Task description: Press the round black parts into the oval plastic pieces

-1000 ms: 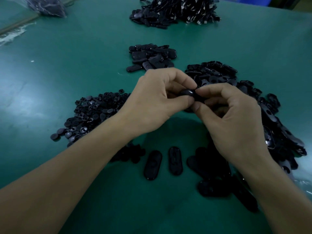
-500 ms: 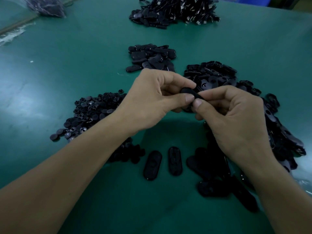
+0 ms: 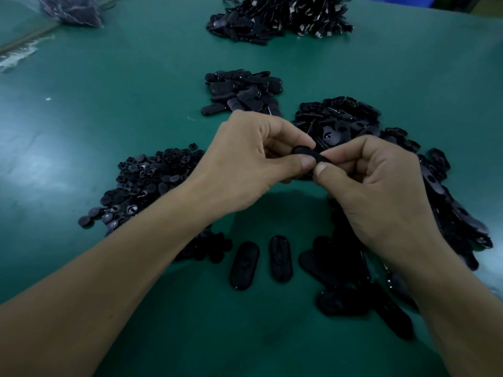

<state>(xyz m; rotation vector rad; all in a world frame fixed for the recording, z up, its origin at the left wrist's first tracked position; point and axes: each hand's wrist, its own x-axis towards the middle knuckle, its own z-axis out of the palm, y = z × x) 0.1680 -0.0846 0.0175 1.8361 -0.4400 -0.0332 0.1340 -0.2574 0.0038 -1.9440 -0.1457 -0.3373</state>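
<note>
fingers [image 3: 305, 162] of left hand [image 3: 245, 164] and right hand [image 3: 381, 191] curled, thumbs tip to tip, both pinching one oval plastic piece [image 3: 306, 153] above the green tabletop [image 3: 109, 104], mid-frame. whether a round part sits in it: cannot tell. heap of round black parts [image 3: 152, 180] at 9 o'clock. heap of oval pieces [image 3: 340, 118] from 1 to 4 o'clock. two loose ovals [image 3: 244, 265] lie flat at 6 o'clock. small dark pile [image 3: 242, 91] at 12 o'clock.

Left hand [image 3: 245, 164] and right hand [image 3: 381, 186] hide most of the oval piece [image 3: 306, 153], and the far pile [image 3: 280, 17] is cropped up top.
</note>
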